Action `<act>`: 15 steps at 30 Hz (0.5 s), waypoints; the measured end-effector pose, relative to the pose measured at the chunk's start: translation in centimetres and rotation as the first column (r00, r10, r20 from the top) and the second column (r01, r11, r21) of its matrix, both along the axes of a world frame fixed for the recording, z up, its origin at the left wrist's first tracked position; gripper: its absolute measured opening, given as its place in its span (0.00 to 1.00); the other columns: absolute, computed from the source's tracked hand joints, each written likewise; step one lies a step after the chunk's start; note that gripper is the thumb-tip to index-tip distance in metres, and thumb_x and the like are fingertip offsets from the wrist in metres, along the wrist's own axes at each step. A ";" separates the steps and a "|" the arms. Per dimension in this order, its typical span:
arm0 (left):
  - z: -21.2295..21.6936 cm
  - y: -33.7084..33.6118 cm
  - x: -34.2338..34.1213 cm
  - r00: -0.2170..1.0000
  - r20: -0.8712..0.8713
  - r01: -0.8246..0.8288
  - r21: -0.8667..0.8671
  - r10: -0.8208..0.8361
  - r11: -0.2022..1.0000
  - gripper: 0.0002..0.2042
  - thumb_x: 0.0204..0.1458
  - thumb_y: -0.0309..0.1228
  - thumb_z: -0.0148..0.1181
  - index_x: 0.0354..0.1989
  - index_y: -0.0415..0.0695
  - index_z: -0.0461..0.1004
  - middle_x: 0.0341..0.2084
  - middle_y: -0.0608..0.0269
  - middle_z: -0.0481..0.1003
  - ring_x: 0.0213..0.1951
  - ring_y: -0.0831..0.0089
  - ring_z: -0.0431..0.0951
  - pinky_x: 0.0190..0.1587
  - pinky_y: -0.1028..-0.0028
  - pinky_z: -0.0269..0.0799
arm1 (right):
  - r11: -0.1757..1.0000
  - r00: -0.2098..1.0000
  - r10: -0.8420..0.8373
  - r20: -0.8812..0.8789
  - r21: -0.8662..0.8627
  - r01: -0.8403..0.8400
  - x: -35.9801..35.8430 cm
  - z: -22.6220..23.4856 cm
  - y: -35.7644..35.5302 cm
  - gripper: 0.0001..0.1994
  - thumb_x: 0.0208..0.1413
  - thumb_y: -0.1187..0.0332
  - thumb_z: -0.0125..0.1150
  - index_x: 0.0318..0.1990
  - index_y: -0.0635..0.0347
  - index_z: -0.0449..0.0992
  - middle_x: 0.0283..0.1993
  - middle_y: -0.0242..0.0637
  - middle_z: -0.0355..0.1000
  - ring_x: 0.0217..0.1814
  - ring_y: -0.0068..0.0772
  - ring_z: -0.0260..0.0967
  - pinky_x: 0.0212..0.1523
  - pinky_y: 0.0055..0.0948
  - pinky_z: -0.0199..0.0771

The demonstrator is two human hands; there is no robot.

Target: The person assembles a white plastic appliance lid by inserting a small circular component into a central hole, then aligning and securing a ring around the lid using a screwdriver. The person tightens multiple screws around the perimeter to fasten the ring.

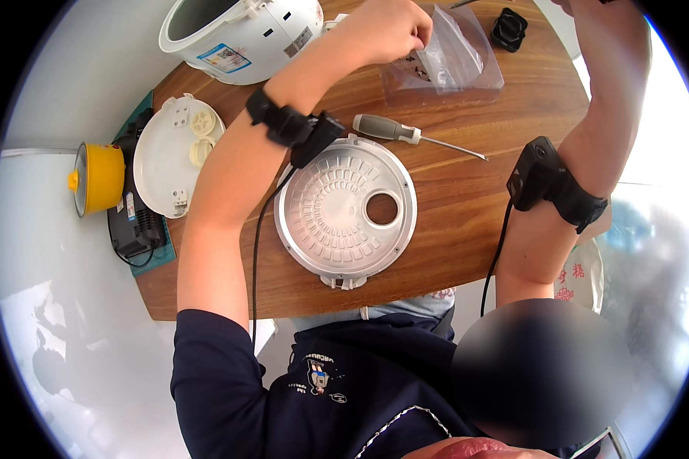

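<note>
My left hand point(400, 32) reaches to the far side of the table, fingers closed at the edge of a crumpled clear plastic bag point(453, 57); what lies between the fingertips is hidden. The bag rests in a clear plastic tray point(482, 88), beside several small dark screws point(421, 73). My right hand point(582, 4) is cut off by the top edge at the far right, so its fingers hardly show. Below my left wrist lies a round silver metal lid plate point(337, 222) with one round hole. A grey-handled screwdriver point(386, 128) lies between plate and tray.
A white rice-cooker body point(283, 46) stands at the back left. Left of the plate is a white plastic lid cover point(157, 164), near a yellow container point(103, 178) and a black device point(138, 229). A small black holder point(509, 29) sits beyond the tray. Cables hang from both forearms.
</note>
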State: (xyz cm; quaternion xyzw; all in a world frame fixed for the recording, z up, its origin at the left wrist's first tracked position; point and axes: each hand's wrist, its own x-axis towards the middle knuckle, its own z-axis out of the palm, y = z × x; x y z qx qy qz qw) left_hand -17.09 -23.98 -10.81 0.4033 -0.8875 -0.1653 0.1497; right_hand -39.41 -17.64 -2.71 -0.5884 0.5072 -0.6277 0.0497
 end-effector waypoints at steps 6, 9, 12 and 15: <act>1.8 6.0 3.7 0.734 -0.594 -0.023 0.464 0.330 0.886 0.03 0.62 0.22 0.62 0.38 0.35 0.80 0.34 0.58 0.84 0.40 0.71 0.85 0.40 0.73 0.80 | 0.949 0.986 -0.161 -0.045 -0.281 0.142 3.7 0.7 1.2 0.19 0.65 0.57 0.64 0.55 0.61 0.76 0.30 0.32 0.73 0.31 0.24 0.72 0.37 0.24 0.77; 1.4 9.8 6.0 0.530 -0.752 0.116 0.522 0.392 0.845 0.05 0.62 0.26 0.62 0.44 0.41 0.82 0.36 0.58 0.83 0.38 0.70 0.82 0.44 0.72 0.78 | 0.968 0.999 0.026 0.038 -0.252 -0.015 4.0 2.0 2.2 0.17 0.66 0.58 0.61 0.52 0.62 0.77 0.31 0.32 0.73 0.32 0.24 0.73 0.37 0.24 0.75; 1.6 12.9 7.4 0.322 -0.818 0.256 0.560 0.476 0.788 0.07 0.67 0.31 0.60 0.47 0.42 0.79 0.42 0.56 0.83 0.42 0.72 0.82 0.48 0.75 0.78 | 0.962 0.987 0.152 0.050 -0.235 -0.136 5.7 3.3 4.4 0.13 0.66 0.61 0.59 0.48 0.62 0.76 0.33 0.33 0.74 0.35 0.24 0.73 0.38 0.25 0.74; 1.8 14.9 8.2 0.134 -0.832 0.346 0.548 0.538 0.762 0.06 0.67 0.30 0.58 0.46 0.42 0.78 0.44 0.52 0.82 0.43 0.69 0.83 0.47 0.75 0.80 | 0.915 0.944 0.328 0.023 -0.256 -0.312 7.2 3.5 5.7 0.11 0.65 0.63 0.58 0.45 0.62 0.75 0.34 0.33 0.73 0.37 0.25 0.73 0.41 0.26 0.73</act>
